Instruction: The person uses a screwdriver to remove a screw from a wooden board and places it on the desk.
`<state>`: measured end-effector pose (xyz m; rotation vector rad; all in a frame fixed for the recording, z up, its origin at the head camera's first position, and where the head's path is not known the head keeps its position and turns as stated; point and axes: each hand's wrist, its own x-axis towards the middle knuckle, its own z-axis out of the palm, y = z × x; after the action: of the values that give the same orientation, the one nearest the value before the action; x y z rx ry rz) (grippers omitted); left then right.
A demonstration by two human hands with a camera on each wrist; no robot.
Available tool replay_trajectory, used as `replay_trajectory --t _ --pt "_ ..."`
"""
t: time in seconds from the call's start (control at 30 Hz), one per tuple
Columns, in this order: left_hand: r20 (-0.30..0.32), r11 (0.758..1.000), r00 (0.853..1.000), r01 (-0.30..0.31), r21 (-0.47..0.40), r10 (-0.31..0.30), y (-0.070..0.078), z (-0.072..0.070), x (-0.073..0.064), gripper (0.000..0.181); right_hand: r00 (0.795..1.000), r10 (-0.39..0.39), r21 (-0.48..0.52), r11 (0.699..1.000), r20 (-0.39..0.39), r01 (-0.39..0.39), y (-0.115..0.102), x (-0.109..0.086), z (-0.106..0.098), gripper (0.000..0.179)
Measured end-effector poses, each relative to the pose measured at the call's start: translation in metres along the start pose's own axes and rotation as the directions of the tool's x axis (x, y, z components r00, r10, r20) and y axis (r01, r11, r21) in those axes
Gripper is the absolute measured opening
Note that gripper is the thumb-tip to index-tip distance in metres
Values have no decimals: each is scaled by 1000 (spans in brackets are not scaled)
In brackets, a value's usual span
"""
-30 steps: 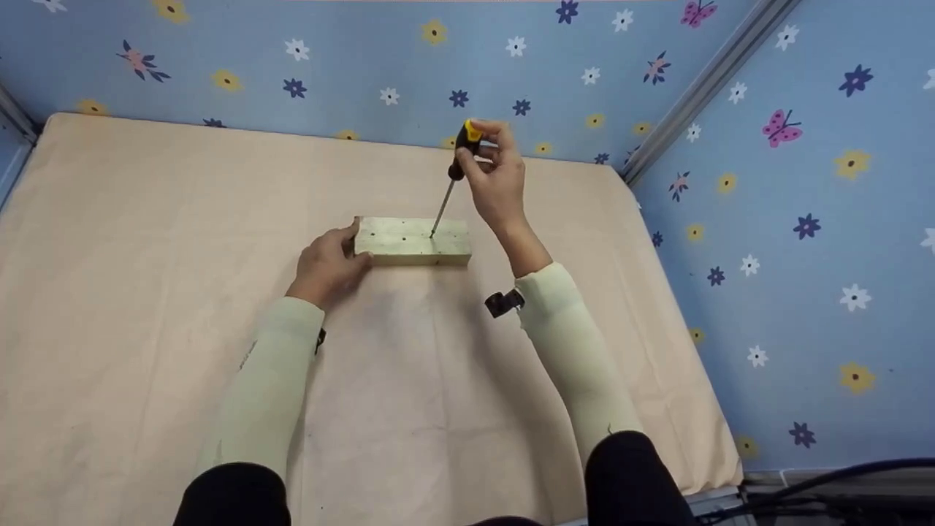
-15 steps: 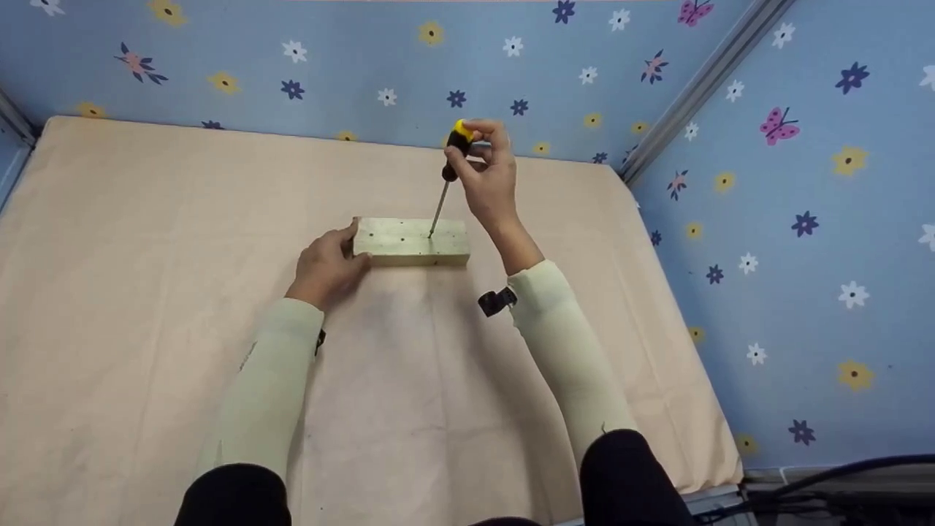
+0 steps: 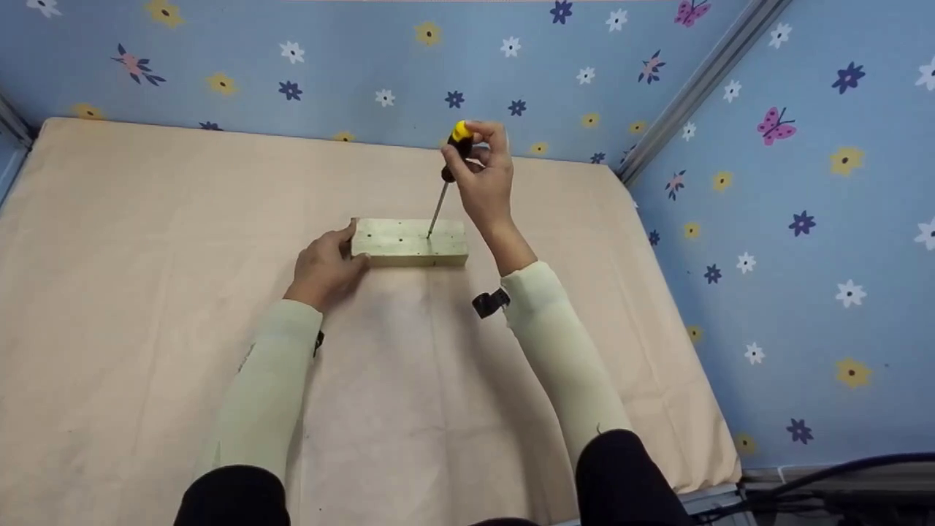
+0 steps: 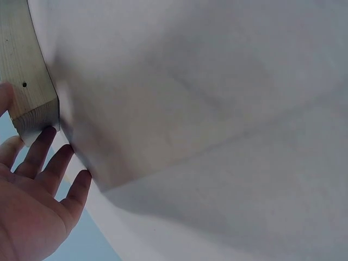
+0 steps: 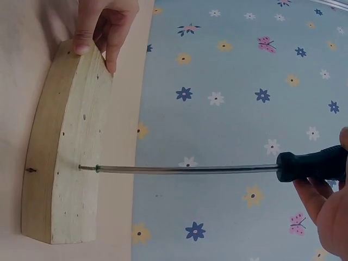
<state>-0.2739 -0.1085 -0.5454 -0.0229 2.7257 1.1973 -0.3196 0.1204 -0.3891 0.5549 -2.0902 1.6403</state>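
Observation:
A pale wooden block (image 3: 394, 252) with several small dark holes lies on the cloth. My left hand (image 3: 325, 269) grips its left end, the thumb on the near edge and the fingers round the end. In the right wrist view, a screw (image 5: 88, 167) stands partly out of the wood. The tip of a screwdriver (image 5: 190, 169) sits at the screw's head. My right hand (image 3: 488, 175) holds the screwdriver's black and yellow handle high above the block, thumb on one side and fingers on the other. The shaft slants up from the block's right half.
A beige cloth (image 3: 182, 241) covers the table. Blue flowered panels (image 3: 336, 66) rise behind and at the right, joined by a metal corner post (image 3: 705, 91). Black cables (image 3: 825, 478) run by the lower right corner.
The screwdriver's handle and my right hand have shifted slightly left, leaving the shaft a little steeper. Its tip stays at the same spot on the block, and my left hand keeps its grip.

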Motion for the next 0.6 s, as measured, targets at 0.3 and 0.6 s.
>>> replay_trajectory --t 0.3,0.6 --pt "-11 1000 1000 3 9 -3 -1 2 1 70 997 -60 1 998 -52 60 6 -2 -3 28" --pt "-8 1000 1000 9 0 -9 1 2 1 71 995 -72 -12 997 -62 71 7 -2 -2 35"
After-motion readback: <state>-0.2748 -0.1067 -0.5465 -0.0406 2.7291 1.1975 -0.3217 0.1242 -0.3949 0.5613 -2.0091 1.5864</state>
